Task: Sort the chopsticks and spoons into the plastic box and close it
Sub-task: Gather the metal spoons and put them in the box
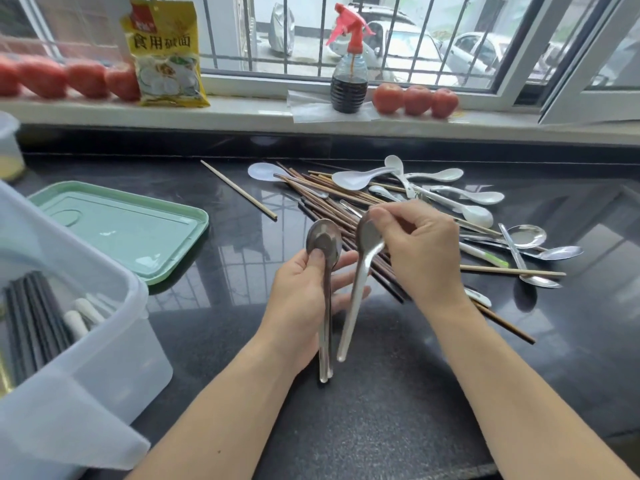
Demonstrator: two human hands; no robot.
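My left hand (301, 296) holds stacked metal spoons (325, 244) upright, thumb pressed on the bowl, handles pointing down toward me. My right hand (420, 252) pinches the bowl of another metal spoon (360, 282) just right of them, its handle hanging down. Behind the hands lies a heap of brown chopsticks (332, 202), with white plastic spoons (360, 178) and more metal spoons (526, 235) to its right. The translucent plastic box (104, 341) stands at the left, open, holding dark chopsticks (31, 317) and white pieces. Its green lid (121, 226) lies flat behind it.
A single light chopstick (239, 190) lies apart between lid and heap. On the windowsill stand tomatoes (415, 98), a spray bottle (349, 77) of dark liquid and a yellow packet (166, 53). A plastic container (8, 147) sits at the far left.
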